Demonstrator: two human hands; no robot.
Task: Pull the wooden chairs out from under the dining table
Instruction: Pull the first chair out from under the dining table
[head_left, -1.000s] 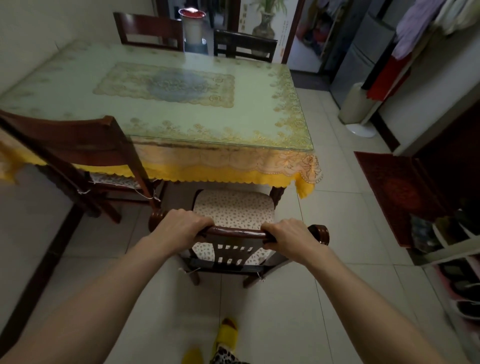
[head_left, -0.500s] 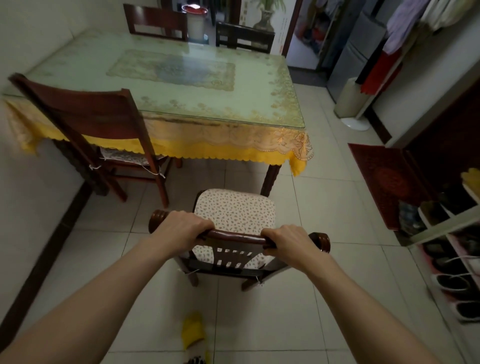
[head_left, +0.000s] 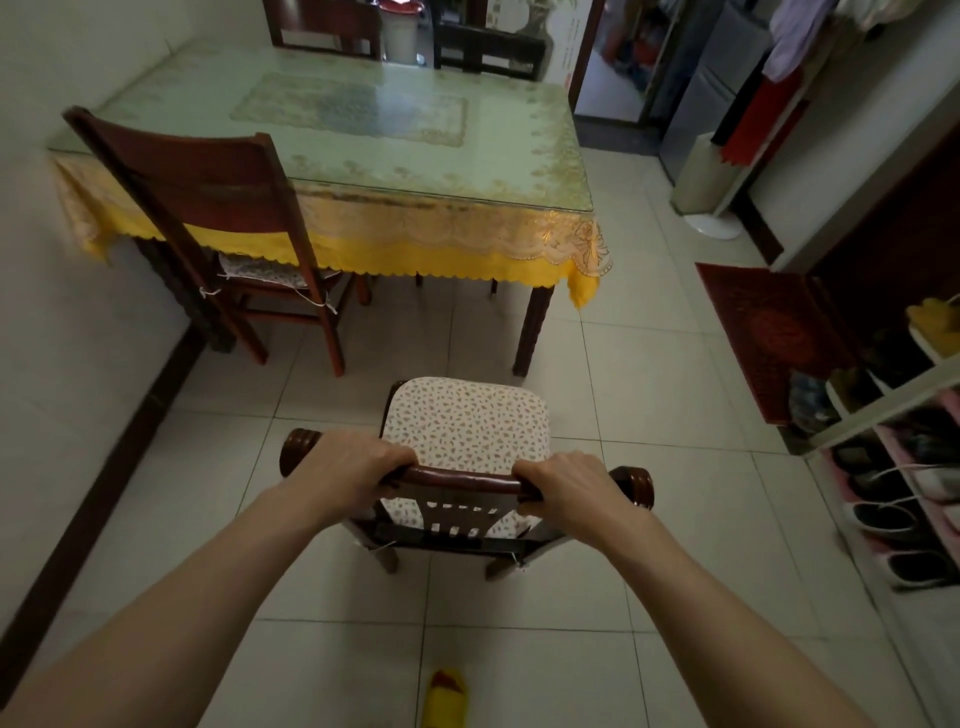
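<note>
A dark wooden chair (head_left: 465, 479) with a speckled seat cushion stands on the tiled floor in front of me, fully clear of the dining table (head_left: 363, 119). My left hand (head_left: 353, 467) grips the left part of its curved top rail, and my right hand (head_left: 566, 488) grips the right part. A second wooden chair (head_left: 208, 187) stands at the table's near left side, its seat partly under the yellow-fringed tablecloth. Two more chairs (head_left: 322, 21) stand at the far end, pushed in.
A white wall with a dark skirting board runs along the left. On the right stand a shoe rack (head_left: 904, 467) and a red mat (head_left: 769, 332). A white bin (head_left: 701, 176) stands by the far right wall. My yellow slipper (head_left: 444, 699) shows below.
The chair in my hands has slid back from the table edge; its whole seat now shows on open floor. The table looks farther away as I stepped back.
</note>
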